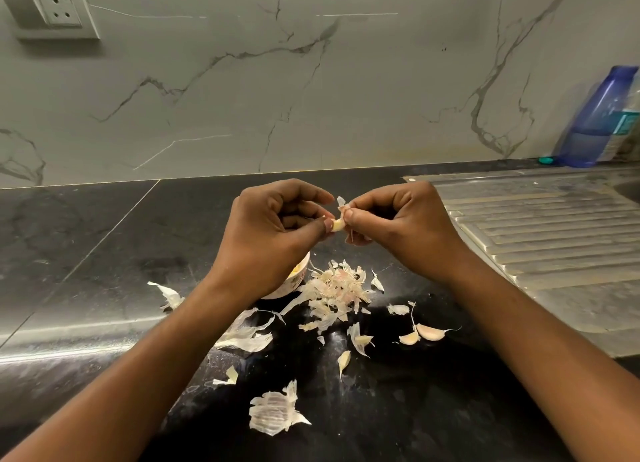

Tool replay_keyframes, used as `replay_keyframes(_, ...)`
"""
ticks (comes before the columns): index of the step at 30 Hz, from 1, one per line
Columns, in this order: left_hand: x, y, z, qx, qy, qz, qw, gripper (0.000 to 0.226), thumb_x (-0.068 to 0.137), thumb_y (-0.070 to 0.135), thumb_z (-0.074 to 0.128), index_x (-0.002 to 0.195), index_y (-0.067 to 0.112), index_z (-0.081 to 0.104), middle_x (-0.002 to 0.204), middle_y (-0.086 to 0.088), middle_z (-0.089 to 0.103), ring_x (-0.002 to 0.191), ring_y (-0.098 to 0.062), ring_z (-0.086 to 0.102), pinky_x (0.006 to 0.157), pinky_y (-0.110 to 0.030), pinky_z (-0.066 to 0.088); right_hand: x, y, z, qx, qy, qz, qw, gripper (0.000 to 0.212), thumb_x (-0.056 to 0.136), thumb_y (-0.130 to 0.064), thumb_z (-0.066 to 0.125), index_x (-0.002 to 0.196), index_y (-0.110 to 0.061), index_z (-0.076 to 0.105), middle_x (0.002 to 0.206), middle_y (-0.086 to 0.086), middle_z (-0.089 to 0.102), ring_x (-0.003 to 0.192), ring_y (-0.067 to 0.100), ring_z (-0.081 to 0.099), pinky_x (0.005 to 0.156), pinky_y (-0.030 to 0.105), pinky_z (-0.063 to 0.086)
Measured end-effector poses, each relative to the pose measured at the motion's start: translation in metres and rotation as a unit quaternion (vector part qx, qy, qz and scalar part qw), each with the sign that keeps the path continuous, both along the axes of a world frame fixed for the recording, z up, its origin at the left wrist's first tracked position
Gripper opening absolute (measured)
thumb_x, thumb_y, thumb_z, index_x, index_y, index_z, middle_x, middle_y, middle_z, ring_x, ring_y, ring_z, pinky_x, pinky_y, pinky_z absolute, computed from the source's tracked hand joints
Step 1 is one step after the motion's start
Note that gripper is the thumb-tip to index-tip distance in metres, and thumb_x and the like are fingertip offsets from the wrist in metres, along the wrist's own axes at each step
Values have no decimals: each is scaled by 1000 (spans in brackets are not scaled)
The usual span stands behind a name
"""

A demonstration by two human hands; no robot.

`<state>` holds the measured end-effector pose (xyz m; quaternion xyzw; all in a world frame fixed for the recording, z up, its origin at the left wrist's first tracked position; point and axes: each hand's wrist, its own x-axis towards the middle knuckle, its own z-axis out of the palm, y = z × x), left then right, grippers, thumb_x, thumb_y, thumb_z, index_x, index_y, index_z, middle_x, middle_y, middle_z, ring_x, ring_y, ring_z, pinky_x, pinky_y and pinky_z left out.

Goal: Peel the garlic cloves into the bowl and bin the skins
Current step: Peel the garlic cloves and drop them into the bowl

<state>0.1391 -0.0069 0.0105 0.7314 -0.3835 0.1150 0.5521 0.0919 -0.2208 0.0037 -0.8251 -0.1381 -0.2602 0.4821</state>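
Note:
My left hand and my right hand meet above the black counter and both pinch one small garlic clove. A strip of its papery skin sticks up between my fingertips. Below my left wrist a small white bowl shows only part of its rim and wall, with something yellowish inside. A heap of garlic skins lies just right of the bowl. Unpeeled cloves lie on the counter: two together at the right and one nearer me.
Loose skin pieces are scattered over the black counter. A steel sink drainboard fills the right side. A blue bottle leans on the marble wall at the back right. A wall socket is at the top left.

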Motion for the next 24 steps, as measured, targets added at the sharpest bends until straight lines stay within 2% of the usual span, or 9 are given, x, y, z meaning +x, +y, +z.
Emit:
replay_keyframes(10,1,1,0,-8,4,29,1000,22,85,6,85,106,8,79,92,0,80,84,-14,79,80,-31,66,1,-1,0,48,4,-7,999,11,99,-8,73,97,-2,82,81,7,80,71,24,79,69,36,67)
replay_keyframes(16,2,1,-1,-9,7,43,999,20,86,4,83,104,8,79,92,0,80,83,-12,79,80,-30,66,2,-2,0,74,6,-23,997,11,100,-9,72,99,-3,81,83,6,81,72,23,79,69,32,66)
replay_keyframes(19,2,0,-3,-5,22,36,999,23,88,2,81,110,7,77,90,-1,80,82,-14,80,80,-32,66,1,0,0,107,16,-5,994,12,100,-9,70,99,-1,80,83,9,80,72,27,78,69,34,66)
replay_keyframes(21,1,0,-5,2,43,27,999,23,90,6,80,112,7,77,90,-2,80,81,-15,80,80,-35,66,1,2,0,102,21,7,995,12,101,-8,70,99,0,79,84,10,80,72,28,78,70,34,66)
replay_keyframes(24,2,0,-3,22,59,18,998,25,86,15,84,110,11,79,94,0,81,84,-14,80,81,-33,66,1,0,0,91,20,16,996,13,101,-8,69,100,0,79,86,10,80,73,27,78,71,33,65)
